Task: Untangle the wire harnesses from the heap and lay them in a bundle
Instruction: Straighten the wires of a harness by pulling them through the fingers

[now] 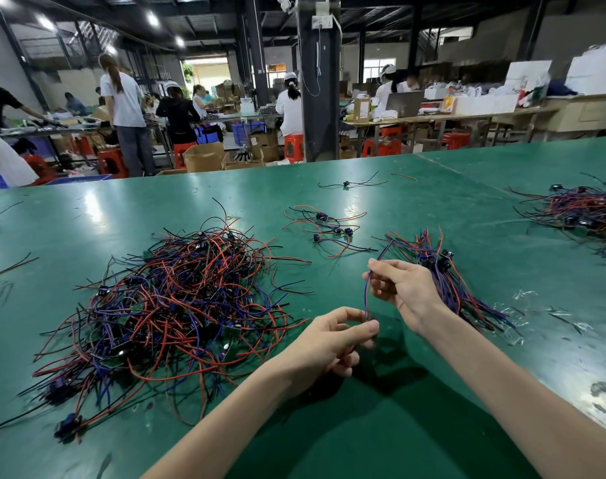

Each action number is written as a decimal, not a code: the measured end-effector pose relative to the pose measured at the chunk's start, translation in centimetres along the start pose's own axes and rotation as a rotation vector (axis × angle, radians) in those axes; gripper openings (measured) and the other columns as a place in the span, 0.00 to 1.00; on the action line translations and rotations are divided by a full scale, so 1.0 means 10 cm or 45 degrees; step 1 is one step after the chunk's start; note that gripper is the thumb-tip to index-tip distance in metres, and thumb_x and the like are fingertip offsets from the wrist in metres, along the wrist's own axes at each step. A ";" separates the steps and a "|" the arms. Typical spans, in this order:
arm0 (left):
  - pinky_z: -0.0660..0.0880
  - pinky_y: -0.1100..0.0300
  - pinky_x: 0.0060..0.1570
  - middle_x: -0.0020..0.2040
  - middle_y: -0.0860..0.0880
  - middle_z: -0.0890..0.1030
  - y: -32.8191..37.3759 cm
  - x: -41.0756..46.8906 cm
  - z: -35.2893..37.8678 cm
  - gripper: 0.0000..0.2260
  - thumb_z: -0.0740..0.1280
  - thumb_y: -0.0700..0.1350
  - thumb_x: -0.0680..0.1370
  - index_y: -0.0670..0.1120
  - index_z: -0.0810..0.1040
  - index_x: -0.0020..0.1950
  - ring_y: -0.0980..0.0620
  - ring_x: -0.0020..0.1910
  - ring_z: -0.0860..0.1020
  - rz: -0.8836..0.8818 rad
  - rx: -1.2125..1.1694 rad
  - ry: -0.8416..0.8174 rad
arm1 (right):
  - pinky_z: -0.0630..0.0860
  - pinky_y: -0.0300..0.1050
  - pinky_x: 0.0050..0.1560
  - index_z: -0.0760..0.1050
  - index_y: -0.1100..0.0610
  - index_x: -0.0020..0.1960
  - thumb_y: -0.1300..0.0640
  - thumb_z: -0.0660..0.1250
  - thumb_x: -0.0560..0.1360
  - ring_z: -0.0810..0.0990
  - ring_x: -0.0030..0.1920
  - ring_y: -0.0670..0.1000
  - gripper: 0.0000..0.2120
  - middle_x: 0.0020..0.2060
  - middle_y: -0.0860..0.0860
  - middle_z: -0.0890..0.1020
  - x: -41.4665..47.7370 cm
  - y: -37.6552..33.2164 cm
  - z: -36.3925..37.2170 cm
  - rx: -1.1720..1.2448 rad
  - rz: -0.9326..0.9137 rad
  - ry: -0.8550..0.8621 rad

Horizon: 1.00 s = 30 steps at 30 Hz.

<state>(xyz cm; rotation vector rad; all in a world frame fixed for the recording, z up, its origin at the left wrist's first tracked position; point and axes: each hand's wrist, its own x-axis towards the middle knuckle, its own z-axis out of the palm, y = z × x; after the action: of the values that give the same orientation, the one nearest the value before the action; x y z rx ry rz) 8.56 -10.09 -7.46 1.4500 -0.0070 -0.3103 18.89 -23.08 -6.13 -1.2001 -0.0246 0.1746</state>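
Blue-and-red wire harness (366, 295) is hanging upright over the green table (433, 392), the raised right hand (403, 288) pinching its top, the left hand (329, 342) pinching its lower end.

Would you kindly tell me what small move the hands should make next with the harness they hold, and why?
Probably swing the harness to the right and lay it along the bundle. It hangs pinched between the right hand above and the left hand below, seemingly clear of the heap, and the bundle lies just beyond the right hand.
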 end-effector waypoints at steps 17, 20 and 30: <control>0.80 0.56 0.43 0.33 0.47 0.79 0.02 0.06 -0.09 0.08 0.57 0.32 0.80 0.40 0.75 0.50 0.50 0.32 0.79 0.025 -0.256 0.223 | 0.75 0.35 0.26 0.74 0.61 0.39 0.64 0.69 0.74 0.75 0.23 0.44 0.06 0.27 0.53 0.82 0.00 0.02 -0.01 -0.050 0.013 0.018; 0.81 0.56 0.42 0.33 0.46 0.79 0.01 0.05 -0.09 0.06 0.58 0.32 0.79 0.40 0.74 0.50 0.49 0.33 0.79 0.036 -0.263 0.242 | 0.75 0.35 0.26 0.74 0.61 0.38 0.65 0.69 0.73 0.75 0.23 0.44 0.06 0.27 0.54 0.82 -0.01 0.03 0.00 -0.059 0.020 0.008; 0.75 0.66 0.30 0.37 0.44 0.80 0.01 0.04 -0.08 0.03 0.67 0.32 0.75 0.37 0.77 0.48 0.52 0.30 0.80 0.124 -0.190 0.295 | 0.74 0.36 0.26 0.75 0.62 0.38 0.65 0.69 0.73 0.75 0.23 0.44 0.06 0.28 0.54 0.82 -0.03 0.03 0.02 -0.087 0.010 0.003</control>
<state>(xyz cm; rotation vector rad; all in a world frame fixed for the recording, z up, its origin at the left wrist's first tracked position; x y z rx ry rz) 9.08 -9.36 -7.54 1.3252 0.1306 -0.0603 18.55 -22.82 -6.34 -1.2689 -0.0239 0.1807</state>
